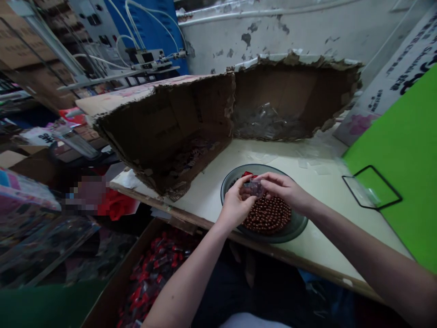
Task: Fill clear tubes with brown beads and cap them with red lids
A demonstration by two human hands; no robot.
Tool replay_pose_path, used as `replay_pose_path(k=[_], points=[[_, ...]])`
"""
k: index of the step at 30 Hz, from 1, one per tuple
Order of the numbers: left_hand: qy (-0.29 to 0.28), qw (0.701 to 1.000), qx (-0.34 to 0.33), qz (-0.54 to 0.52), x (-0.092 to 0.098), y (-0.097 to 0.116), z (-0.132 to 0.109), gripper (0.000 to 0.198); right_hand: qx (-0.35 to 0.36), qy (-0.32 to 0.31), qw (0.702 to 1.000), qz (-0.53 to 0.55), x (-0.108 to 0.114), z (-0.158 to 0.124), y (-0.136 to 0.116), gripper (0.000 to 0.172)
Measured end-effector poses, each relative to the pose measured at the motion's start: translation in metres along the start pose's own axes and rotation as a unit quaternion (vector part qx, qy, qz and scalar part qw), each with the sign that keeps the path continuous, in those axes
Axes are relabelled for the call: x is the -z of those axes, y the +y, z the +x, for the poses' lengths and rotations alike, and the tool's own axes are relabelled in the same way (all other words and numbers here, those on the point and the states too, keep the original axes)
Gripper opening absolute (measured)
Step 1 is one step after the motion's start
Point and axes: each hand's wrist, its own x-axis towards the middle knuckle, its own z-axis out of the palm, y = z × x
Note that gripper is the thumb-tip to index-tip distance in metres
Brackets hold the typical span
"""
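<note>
On the far side of the pale table point(327, 237), a big torn cardboard box point(191, 114), lying open toward the hands, with a wad of clear plastic point(262, 123) in its right half. Off to the right, a bright green board point(392, 136) and a thin black wire frame point(372, 189), right by the table's right end. Farther off, past the box, white tubes and a small machine point(153, 59) against a blue panel. Down on the near left, below the table edge, a brown box point(112, 282) full of red packets point(150, 269).

In the middle of the table, just in front of the torn box, a dark round bowl point(297, 225) full of shiny brown beads point(268, 215), with a bit of red point(247, 174) at the far rim. Right above the beads, both arms reaching in, left arm point(191, 278) from the near side and right arm point(362, 241) from the right. Left hand point(237, 202) curled and right hand point(282, 189) bent downward, close together, in a narrow pinch on a small clear plastic bag point(254, 187), held just over the bowl.
</note>
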Motion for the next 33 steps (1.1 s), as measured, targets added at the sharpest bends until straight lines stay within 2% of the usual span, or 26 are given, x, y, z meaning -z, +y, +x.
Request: replay_pose_path(k=[3,5,6,7,9,10,11,13,15,17,20,23,25,27,30,33], points=[[-0.005,1.000,-0.005,0.030,0.004,-0.013,0.001,0.065,0.023,-0.022,0.997,-0.071,0.008,0.005,0.011,0.032],[0.021,0.998,-0.021,0.051,0.009,-0.023,0.002,0.065,0.045,-0.041,0.976,-0.209,0.021,0.010,0.024,0.026],[0.044,0.997,-0.028,0.061,0.011,-0.027,0.003,0.062,0.058,-0.054,0.947,-0.310,0.029,0.012,0.032,0.022],[0.070,0.995,-0.033,0.070,0.014,-0.031,0.004,0.058,0.070,-0.068,0.904,-0.416,0.035,0.015,0.040,0.017],[0.113,0.989,-0.041,0.086,0.016,-0.037,0.005,0.050,0.089,-0.101,0.799,-0.586,0.042,0.018,0.056,0.012],[0.127,0.987,-0.044,0.093,0.017,-0.038,0.005,0.047,0.097,-0.115,0.757,-0.636,0.041,0.019,0.062,0.014],[0.135,0.985,-0.048,0.101,0.017,-0.039,0.004,0.045,0.107,-0.128,0.728,-0.665,0.037,0.019,0.068,0.017],[0.140,0.982,-0.054,0.112,0.015,-0.039,0.003,0.043,0.139,-0.155,0.703,-0.680,0.020,0.017,0.077,0.019],[0.144,0.981,-0.055,0.121,0.014,-0.037,0.001,0.042,0.173,-0.182,0.711,-0.657,0.001,0.015,0.081,0.019],[0.145,0.980,-0.054,0.123,0.013,-0.035,0.000,0.041,0.183,-0.204,0.742,-0.612,-0.011,0.014,0.082,0.020],[0.138,0.983,-0.047,0.112,0.016,-0.032,0.001,0.039,0.130,-0.193,0.831,-0.505,-0.007,0.014,0.077,0.016],[0.121,0.988,-0.033,0.092,0.019,-0.031,0.004,0.037,0.040,-0.118,0.935,-0.332,0.010,0.013,0.067,0.019],[0.093,0.993,-0.020,0.069,0.018,-0.029,0.006,0.040,-0.009,-0.069,0.977,-0.203,0.019,0.009,0.056,0.027],[0.042,0.999,0.002,0.032,0.015,-0.025,0.006,0.044,-0.027,-0.030,0.993,-0.112,0.021,0.005,0.044,0.034],[-0.036,0.999,0.020,-0.027,0.005,-0.015,0.005,0.043,-0.015,0.003,0.999,-0.052,0.020,-0.001,0.022,0.037],[-0.043,0.997,0.009,-0.065,-0.004,-0.003,0.003,0.042,0.002,0.006,0.999,-0.032,0.021,-0.004,0.002,0.039]])
